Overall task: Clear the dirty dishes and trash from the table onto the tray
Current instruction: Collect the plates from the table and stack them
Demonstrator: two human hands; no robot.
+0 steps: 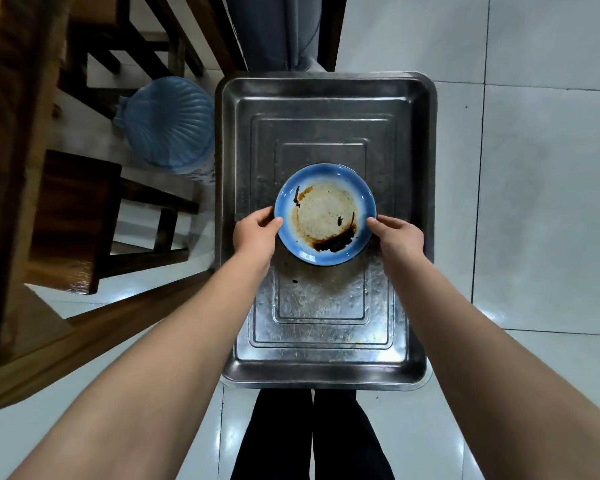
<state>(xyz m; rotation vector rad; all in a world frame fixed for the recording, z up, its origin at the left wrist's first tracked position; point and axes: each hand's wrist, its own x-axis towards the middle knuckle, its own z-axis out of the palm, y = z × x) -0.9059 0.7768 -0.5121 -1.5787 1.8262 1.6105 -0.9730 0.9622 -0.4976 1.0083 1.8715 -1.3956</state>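
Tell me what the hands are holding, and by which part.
The dirty blue plate, held by its rim: left hand and right hand on opposite sides.

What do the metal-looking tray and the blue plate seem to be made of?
Tray: probably stainless steel. It has a silvery, dull-shiny surface with fine scratches and pressed ridges.
Blue plate: looks like glazed ceramic, with a glossy blue rim catching highlights. Melamine can't be ruled out.

Two bare forearms, black trousers below
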